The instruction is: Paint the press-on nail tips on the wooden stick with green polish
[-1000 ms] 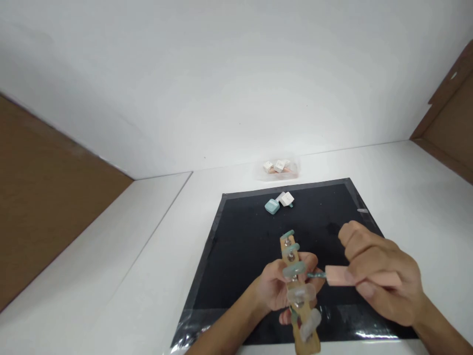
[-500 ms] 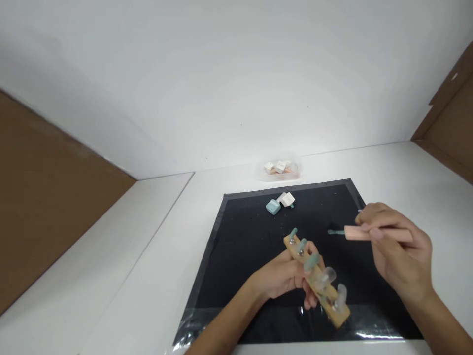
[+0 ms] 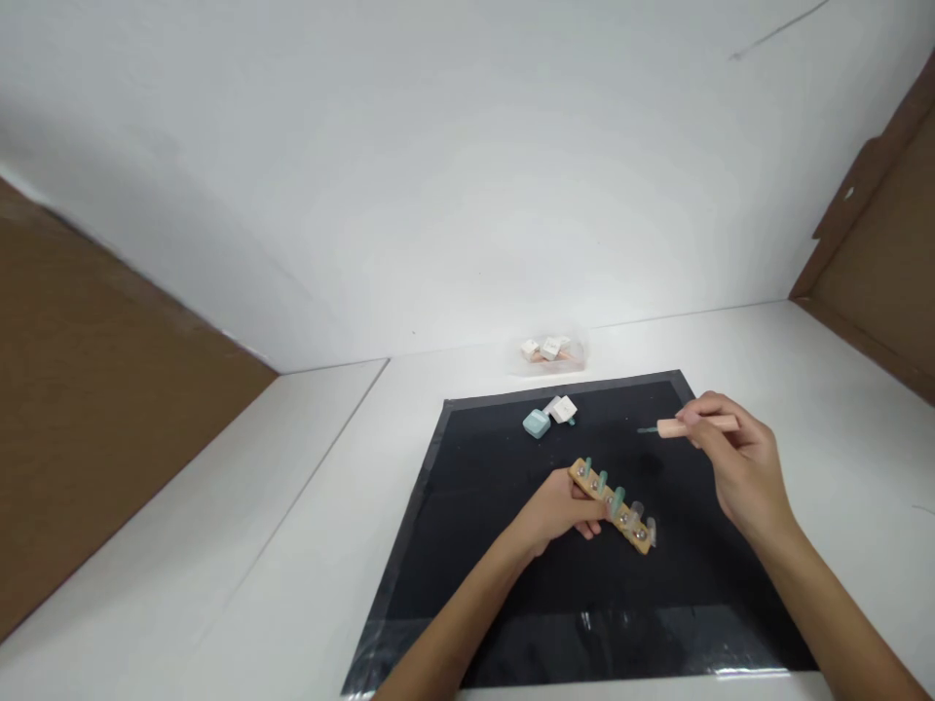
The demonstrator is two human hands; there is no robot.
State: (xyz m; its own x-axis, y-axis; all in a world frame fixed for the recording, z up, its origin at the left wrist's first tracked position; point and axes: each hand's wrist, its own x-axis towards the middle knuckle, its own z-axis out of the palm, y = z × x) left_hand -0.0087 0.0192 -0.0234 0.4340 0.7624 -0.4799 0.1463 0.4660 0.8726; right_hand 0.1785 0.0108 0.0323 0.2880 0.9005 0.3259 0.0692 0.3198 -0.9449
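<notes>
My left hand (image 3: 561, 511) is closed around a narrow wooden nail-tip stand (image 3: 600, 494), held tilted over the black mat (image 3: 482, 535). A row of false nails stands on its round metal studs; those toward the far end, such as the green nail (image 3: 617, 498), are coloured, and the near ones, such as the clear nail (image 3: 652, 532), look uncoated. My right hand (image 3: 741, 467) pinches the peach handle of a nail polish brush (image 3: 697, 426). Its greenish tip points left, apart from the stand.
On the mat's far part lie a teal square bottle (image 3: 536, 424) and a white block-like piece (image 3: 564, 410), close together. Behind the mat, a clear tray (image 3: 577, 358) holds white and peach pieces. Brown panels (image 3: 109, 419) border the white table on both sides.
The nail-tip stand has been lowered and turned, its near end moving up and left. My right hand has shifted left and slightly up with the brush. The camera view has tilted slightly.
</notes>
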